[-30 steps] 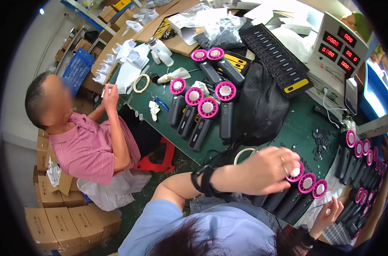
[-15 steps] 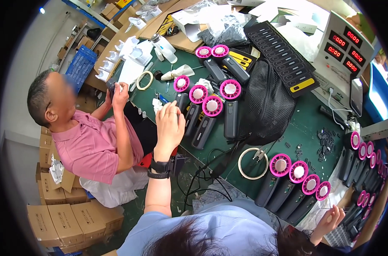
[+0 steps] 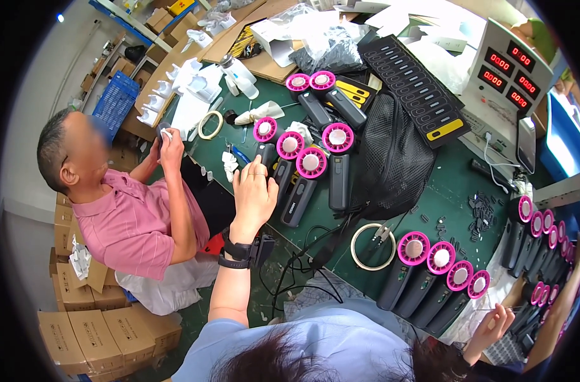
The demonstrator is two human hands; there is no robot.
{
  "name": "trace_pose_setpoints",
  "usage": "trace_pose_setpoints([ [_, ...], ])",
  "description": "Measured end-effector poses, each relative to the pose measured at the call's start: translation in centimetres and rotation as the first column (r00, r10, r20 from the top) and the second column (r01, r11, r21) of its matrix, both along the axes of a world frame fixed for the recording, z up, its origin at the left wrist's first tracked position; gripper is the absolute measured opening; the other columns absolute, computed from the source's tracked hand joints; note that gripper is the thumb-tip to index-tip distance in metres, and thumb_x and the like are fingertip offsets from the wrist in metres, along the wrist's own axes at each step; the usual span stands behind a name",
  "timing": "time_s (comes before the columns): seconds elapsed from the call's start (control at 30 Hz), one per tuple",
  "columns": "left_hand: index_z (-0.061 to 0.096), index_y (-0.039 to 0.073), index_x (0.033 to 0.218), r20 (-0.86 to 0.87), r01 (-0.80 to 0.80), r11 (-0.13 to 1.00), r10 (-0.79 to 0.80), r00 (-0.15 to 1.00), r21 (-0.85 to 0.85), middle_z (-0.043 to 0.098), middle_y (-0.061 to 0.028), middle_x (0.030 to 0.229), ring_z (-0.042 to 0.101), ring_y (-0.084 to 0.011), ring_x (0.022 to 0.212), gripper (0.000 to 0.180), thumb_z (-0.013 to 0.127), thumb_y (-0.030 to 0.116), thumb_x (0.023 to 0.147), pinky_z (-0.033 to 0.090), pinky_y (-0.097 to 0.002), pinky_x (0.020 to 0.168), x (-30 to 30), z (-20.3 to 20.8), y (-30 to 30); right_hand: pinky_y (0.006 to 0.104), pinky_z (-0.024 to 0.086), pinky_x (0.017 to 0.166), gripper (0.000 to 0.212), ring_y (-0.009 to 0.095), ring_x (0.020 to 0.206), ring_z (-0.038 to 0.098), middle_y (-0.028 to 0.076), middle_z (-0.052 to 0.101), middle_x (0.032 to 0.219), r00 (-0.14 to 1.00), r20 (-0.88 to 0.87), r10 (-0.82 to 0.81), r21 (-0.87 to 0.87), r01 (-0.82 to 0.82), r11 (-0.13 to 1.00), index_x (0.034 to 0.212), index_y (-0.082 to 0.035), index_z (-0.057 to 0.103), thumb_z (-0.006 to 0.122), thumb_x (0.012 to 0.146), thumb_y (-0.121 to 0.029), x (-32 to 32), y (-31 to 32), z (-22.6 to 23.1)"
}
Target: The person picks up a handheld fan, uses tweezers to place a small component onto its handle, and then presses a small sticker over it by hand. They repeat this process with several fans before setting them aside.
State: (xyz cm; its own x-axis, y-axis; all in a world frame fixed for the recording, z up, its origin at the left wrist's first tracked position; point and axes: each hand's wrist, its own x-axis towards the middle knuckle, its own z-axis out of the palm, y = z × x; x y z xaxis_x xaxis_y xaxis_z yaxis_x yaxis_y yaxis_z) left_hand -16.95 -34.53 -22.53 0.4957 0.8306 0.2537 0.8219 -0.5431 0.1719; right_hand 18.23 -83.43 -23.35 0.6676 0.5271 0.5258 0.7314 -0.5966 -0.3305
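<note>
My left hand (image 3: 255, 194) is over the near left edge of the green table, its fingers stretched out at the lower end of the leftmost handheld fan (image 3: 265, 130). That fan has a dark grey handle and a pink ringed head; whether my fingertips touch it, I cannot tell. Several similar fans (image 3: 311, 163) lie beside it. At the lower right, my right hand (image 3: 488, 330) is closed on a thin metal tool (image 3: 494, 310), perhaps tweezers. Near it, a row of fans (image 3: 441, 258) lies with small openings showing in some handles.
A black mesh bag (image 3: 392, 159) and a cream cable coil (image 3: 373, 247) lie mid-table. Small black parts (image 3: 483, 216) are scattered rightward, below a meter box (image 3: 506, 73) with red displays. A person in pink (image 3: 137, 219) sits left, holding a dark object. More fans (image 3: 537, 223) stand far right.
My left hand has lowered slightly, its fingers now nearer the leftmost fan's handle. The whole view has shifted a little. My right hand keeps its hold on the thin tool.
</note>
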Motion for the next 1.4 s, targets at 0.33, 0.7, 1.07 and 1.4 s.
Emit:
trace_pose_setpoints([
  [0.33,0.050,-0.002,0.120,0.168,0.327,0.945,-0.322,0.932,-0.002,0.055,-0.0172,0.120,0.050,-0.0334,0.118,0.037,0.053,0.018,0.089,0.034,-0.0457,0.104,8.6,3.9,4.1,0.0295,0.044,0.072,0.011,0.023,0.091,0.054,0.011,0.051,0.098,1.000,-0.005,0.007,0.055,-0.007,0.998,0.098,-0.001,0.062,0.059,0.088,0.002,-0.3,0.6,0.1],
  [0.7,0.046,0.000,0.130,-0.085,0.295,0.946,-0.308,0.948,-0.136,0.055,-0.0143,0.118,0.046,-0.0303,0.121,0.046,0.046,0.024,0.090,0.033,-0.0457,0.103,11.0,2.6,9.4,0.0311,0.045,0.068,0.017,0.025,0.084,0.053,0.013,0.048,0.094,0.994,-0.107,0.001,0.076,0.007,0.997,0.097,0.001,0.060,0.055,0.084,0.010,-0.4,0.8,0.7],
  [1.07,0.049,-0.001,0.123,-0.284,0.307,0.943,-0.331,0.900,-0.127,0.057,-0.0175,0.111,0.047,-0.0328,0.120,0.041,0.046,0.020,0.088,0.034,-0.0476,0.101,12.7,4.5,9.5,0.0280,0.042,0.064,0.012,0.020,0.083,0.051,0.010,0.047,0.093,0.984,-0.179,-0.016,0.124,0.038,0.992,0.095,0.000,0.060,0.055,0.086,0.007,-0.4,1.0,0.5],
  [1.4,0.050,-0.001,0.120,-0.140,0.524,0.836,-0.545,0.826,-0.164,0.055,-0.0130,0.111,0.047,-0.0304,0.118,0.040,0.046,0.019,0.085,0.035,-0.0442,0.100,15.6,4.5,8.4,0.0331,0.043,0.067,0.017,0.026,0.083,0.052,0.013,0.047,0.090,0.990,-0.142,0.018,0.100,-0.004,0.995,0.094,0.003,0.059,0.054,0.081,0.011,-0.7,1.1,0.8],
])
